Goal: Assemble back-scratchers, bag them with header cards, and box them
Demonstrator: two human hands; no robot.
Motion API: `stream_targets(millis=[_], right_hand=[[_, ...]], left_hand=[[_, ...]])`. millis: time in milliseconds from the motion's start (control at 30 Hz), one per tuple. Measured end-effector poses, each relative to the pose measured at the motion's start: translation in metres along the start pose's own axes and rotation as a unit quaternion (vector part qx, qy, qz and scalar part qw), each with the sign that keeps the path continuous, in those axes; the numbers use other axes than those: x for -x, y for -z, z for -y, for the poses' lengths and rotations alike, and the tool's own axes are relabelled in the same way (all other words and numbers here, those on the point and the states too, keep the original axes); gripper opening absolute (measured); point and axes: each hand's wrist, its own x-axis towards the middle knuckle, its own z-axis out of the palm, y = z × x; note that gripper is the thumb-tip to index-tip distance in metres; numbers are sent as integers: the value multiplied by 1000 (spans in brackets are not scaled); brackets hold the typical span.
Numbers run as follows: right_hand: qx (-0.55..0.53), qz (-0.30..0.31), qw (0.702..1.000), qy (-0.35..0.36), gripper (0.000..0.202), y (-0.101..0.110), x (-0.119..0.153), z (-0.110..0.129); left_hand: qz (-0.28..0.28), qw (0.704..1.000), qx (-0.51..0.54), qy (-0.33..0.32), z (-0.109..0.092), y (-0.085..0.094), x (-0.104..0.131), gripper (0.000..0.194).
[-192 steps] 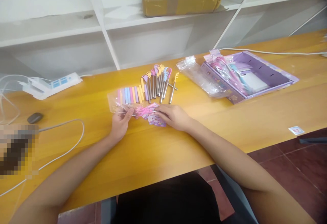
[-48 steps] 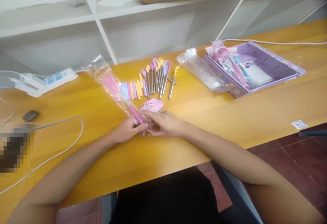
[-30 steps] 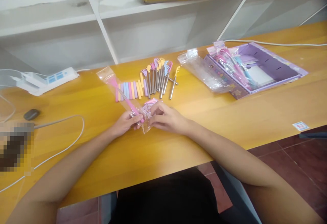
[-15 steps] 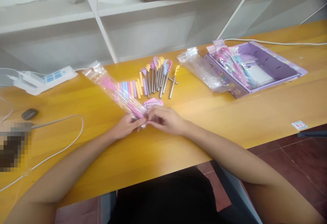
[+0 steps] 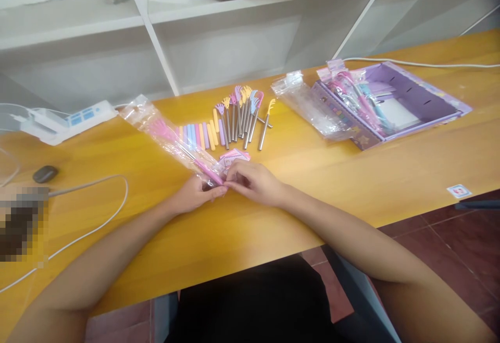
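Note:
A pink back scratcher (image 5: 209, 171) with a metal shaft lies inside a clear plastic bag (image 5: 136, 111), slanting up to the left over the table. My left hand (image 5: 193, 195) is closed around the bag's near end, thumb on top. Fingers of my right hand (image 5: 253, 182) pinch that same end by the handle's tip; exactly what they grip is partly hidden. Just beyond my right hand lie small pink printed cards (image 5: 235, 156). Behind them are several metal-shafted back scratchers (image 5: 245, 119) with coloured hand-shaped heads, beside a row of pastel handles (image 5: 197, 137).
To the right stands a purple box (image 5: 420, 95) holding packaged items, with empty clear bags (image 5: 308, 106) leaning on its left side. A power strip (image 5: 72, 121), a black mouse-like object (image 5: 46, 174) and a white cable (image 5: 125, 197) are on the left. A sticker (image 5: 459, 191) lies near the front edge.
The bagged back scratcher's far end has swung slightly left and down. My thumbs and fingertips have shifted a little at the bag's near end; both hands stay together.

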Motion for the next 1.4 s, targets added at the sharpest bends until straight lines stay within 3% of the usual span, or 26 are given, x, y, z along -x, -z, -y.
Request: stream_targets(millis=[567, 767, 1033, 1167, 1400], right_hand=[[2, -18, 1000, -2, 15, 1, -2, -6], [-78, 41, 991, -100, 26, 2, -1, -5], [-211, 41, 965, -153, 32, -3, 1, -11], [-186, 68, 967, -158, 28, -1, -1, -10], [-162, 61, 975, -141, 31, 1, -1, -7]], left_hand=[[3, 999, -36, 19, -3, -2, 2, 49], [14, 999, -44, 23, -5, -4, 3, 48], [23, 999, -48, 9, -5, -5, 4, 46], [32, 998, -59, 19, -4, -4, 4, 44], [45, 998, -50, 16, 1, -2, 3, 41]])
